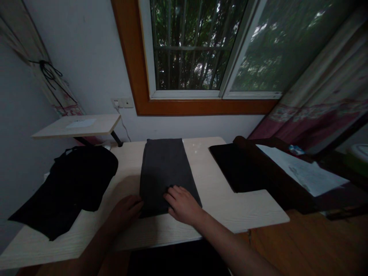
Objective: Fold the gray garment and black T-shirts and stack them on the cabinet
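Near table edge — both hands down at the close end of a folded dark grey cloth [165, 165], which lies lengthwise mid-table. To work such layers well, I'd judge: light, even pressure, one hand steadying an edge while the other smooths outward, no dragging. Left hand [128, 210] at the cloth's near left edge, fingers bent, in shadow; can't tell from where I stand whether it pinches fabric. Right hand [184, 205] palm down on top, fingers loosely curled, narrow gap from thumb to forefinger; a pinch of cloth there can't be made out either. Pale table [227, 212] beneath. To the left, a rumpled black garment [83, 176]; to the right, a flat black item [230, 166] — well apart from the hands. Beyond, the window [198, 46].
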Available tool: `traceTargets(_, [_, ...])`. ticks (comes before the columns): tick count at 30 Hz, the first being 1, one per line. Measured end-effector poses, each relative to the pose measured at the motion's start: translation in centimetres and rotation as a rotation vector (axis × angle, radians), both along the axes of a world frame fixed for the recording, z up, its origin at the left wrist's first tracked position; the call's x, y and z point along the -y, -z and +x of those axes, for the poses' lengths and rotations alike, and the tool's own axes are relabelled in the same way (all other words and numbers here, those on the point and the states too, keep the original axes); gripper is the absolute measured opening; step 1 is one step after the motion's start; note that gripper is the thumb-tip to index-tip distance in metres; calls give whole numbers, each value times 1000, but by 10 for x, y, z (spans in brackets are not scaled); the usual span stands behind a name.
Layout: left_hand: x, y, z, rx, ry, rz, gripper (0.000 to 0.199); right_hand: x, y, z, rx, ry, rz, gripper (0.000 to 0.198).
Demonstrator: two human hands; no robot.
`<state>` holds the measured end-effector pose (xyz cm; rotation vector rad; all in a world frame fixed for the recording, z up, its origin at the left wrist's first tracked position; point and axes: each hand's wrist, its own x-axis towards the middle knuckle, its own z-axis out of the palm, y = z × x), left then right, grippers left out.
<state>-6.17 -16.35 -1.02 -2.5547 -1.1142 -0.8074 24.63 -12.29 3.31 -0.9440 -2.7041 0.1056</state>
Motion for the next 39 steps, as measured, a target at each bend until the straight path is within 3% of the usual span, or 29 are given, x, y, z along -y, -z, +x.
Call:
traceTargets(6, [1,-7,3,13,32,-41,22,-10,-1,62,-14,73,-3,33])
traceTargets(12, [-1,-21,16,-83,96,-171,18,-12,-13,111,-152,51,-142,38])
traceTargets(23, [2,-27,23,-122,111,-283,9,-10,-4,121,-136,-15,-220,39])
traceTargets(29, [3,-32,26,-45,137,-293,6,-16,-23,126,-109,-69,-341,5])
traceTargets(34, [0,-37,20,69,218,-429,22,-33,-27,126,-160,-115,-451,39])
traceTargets(39, [-20,-43,6,187,136,-507,23,-57,-20,117,-243,-41,-447,39])
